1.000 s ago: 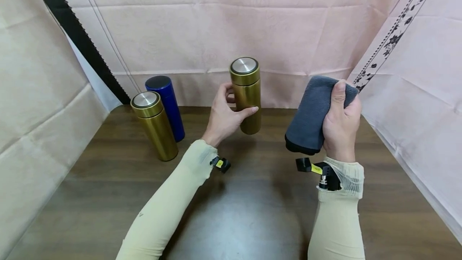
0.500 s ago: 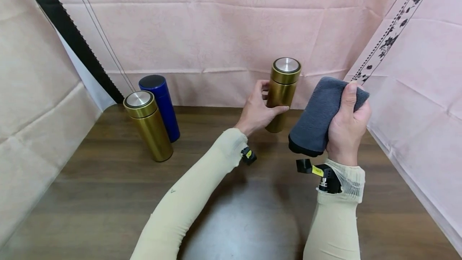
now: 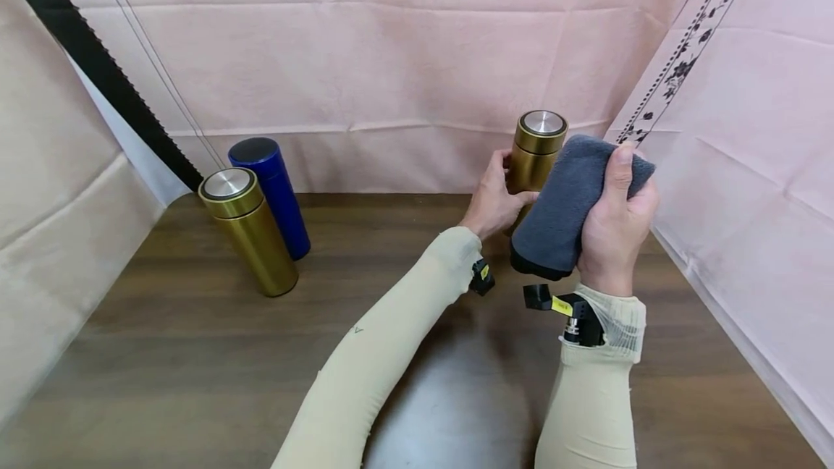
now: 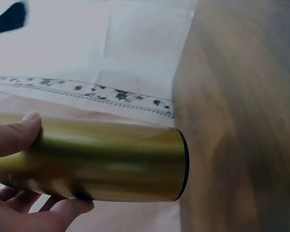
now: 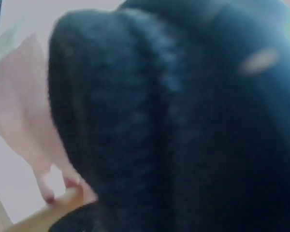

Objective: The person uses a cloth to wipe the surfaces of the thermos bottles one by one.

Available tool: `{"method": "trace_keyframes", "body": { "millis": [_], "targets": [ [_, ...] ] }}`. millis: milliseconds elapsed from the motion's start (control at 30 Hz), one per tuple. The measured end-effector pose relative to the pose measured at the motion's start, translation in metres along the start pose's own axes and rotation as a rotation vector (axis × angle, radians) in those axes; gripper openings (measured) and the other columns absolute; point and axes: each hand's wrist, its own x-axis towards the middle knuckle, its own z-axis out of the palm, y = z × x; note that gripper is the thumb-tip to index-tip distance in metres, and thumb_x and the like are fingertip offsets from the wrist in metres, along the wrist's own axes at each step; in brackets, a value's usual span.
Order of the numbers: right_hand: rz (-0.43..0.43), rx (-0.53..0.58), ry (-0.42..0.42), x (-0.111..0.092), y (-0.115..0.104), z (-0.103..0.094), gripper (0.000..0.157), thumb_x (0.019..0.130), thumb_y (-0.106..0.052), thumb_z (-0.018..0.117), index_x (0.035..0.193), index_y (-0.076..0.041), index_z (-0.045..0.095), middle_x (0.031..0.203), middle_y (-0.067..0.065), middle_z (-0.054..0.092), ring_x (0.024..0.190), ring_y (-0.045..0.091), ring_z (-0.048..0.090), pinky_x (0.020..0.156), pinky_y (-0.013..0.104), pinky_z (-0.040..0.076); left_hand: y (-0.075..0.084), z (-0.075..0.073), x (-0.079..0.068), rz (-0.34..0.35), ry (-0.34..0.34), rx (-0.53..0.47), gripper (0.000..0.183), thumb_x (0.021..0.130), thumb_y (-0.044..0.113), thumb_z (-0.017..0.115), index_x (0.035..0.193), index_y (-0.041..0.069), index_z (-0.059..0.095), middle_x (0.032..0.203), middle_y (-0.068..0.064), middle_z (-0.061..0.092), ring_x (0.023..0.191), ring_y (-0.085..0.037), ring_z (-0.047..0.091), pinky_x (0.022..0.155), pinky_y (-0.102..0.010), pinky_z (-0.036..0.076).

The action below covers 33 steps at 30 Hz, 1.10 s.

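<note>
My left hand grips a gold thermos bottle with a silver-topped lid, thumb on one side and fingers round the other. The head view shows it upright, its lower part partly behind a folded grey cloth. In the left wrist view the gold thermos bottle shows its dark-rimmed base; whether it touches the table I cannot tell. My right hand holds the cloth, thumb pressed on its upper end. Close up and blurred, the cloth fills most of the right wrist view.
A second gold thermos bottle stands at the left of the wooden table, with a blue bottle just behind it. Pale pink fabric hangs along the back and sides.
My left hand has carried the gold thermos bottle to the right, up to the cloth, which now covers part of it. The right hand keeps its hold, nearly still.
</note>
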Motion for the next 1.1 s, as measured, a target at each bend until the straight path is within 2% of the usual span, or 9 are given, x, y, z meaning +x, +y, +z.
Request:
{"method": "trace_keyframes", "body": {
  "millis": [167,300,467,567,800,1000,1100],
  "targets": [
    [-0.008,0.01,-0.017,0.0,0.001,0.0,0.023,0.105,-0.024,0.057,0.096,-0.006,0.068,0.083,0.008,0.067,0.069,0.018,0.064,0.067,0.03,0.053,-0.008,0.019,0.006,0.028,-0.044,-0.02,0.067,0.093,0.017,0.073,0.149,0.011,0.037,0.145,-0.01,0.053,0.131,-0.022,0.053,0.111,-0.033,0.046],
    [-0.02,0.018,-0.04,0.001,0.003,0.001,0.021,0.105,-0.023,0.057,0.095,-0.007,0.066,0.082,0.007,0.066,0.068,0.017,0.064,0.066,0.029,0.053,-0.016,0.033,0.012,0.05,-0.059,-0.048,0.052,0.101,0.016,0.062,0.148,0.008,0.04,0.144,-0.01,0.054,0.132,-0.022,0.053,0.11,-0.031,0.045],
    [-0.002,-0.007,-0.042,-0.001,0.005,0.0,0.019,0.105,-0.023,0.057,0.096,-0.009,0.066,0.083,0.006,0.064,0.07,0.017,0.062,0.067,0.028,0.052,-0.025,0.049,0.015,-0.037,-0.058,-0.151,0.037,0.11,0.017,0.043,0.146,0.011,0.046,0.142,-0.01,0.057,0.129,-0.024,0.056,0.109,-0.035,0.045],
    [0.004,-0.018,-0.04,-0.002,0.006,0.0,0.018,0.105,-0.024,0.057,0.098,-0.009,0.065,0.085,0.006,0.063,0.073,0.017,0.061,0.069,0.028,0.052,-0.033,0.055,0.017,-0.083,-0.078,-0.175,0.038,0.111,0.024,0.039,0.147,0.015,0.046,0.144,-0.007,0.057,0.131,-0.025,0.056,0.11,-0.04,0.045],
    [0.014,-0.031,-0.054,-0.002,0.009,0.001,0.02,0.104,-0.027,0.058,0.1,-0.01,0.066,0.087,0.006,0.065,0.074,0.017,0.062,0.07,0.029,0.053,-0.059,0.071,0.028,-0.094,-0.074,-0.203,0.052,0.107,0.054,0.024,0.148,0.029,0.043,0.148,-0.001,0.055,0.133,-0.021,0.053,0.11,-0.043,0.044],
    [0.01,-0.044,-0.055,-0.004,0.009,0.001,0.019,0.104,-0.027,0.058,0.101,-0.01,0.067,0.088,0.005,0.063,0.077,0.017,0.06,0.072,0.029,0.051,-0.063,0.067,0.028,-0.119,-0.117,-0.273,0.058,0.103,0.065,0.022,0.149,0.035,0.043,0.153,0.004,0.051,0.138,-0.019,0.049,0.114,-0.046,0.041],
    [0.007,-0.059,-0.053,-0.003,0.009,0.0,0.019,0.104,-0.028,0.058,0.1,-0.011,0.067,0.089,0.005,0.063,0.079,0.017,0.06,0.072,0.028,0.051,-0.056,0.062,0.022,-0.12,-0.139,-0.245,0.059,0.104,0.063,0.022,0.152,0.034,0.04,0.155,0.004,0.048,0.141,-0.019,0.047,0.117,-0.046,0.039]
  ]
}}
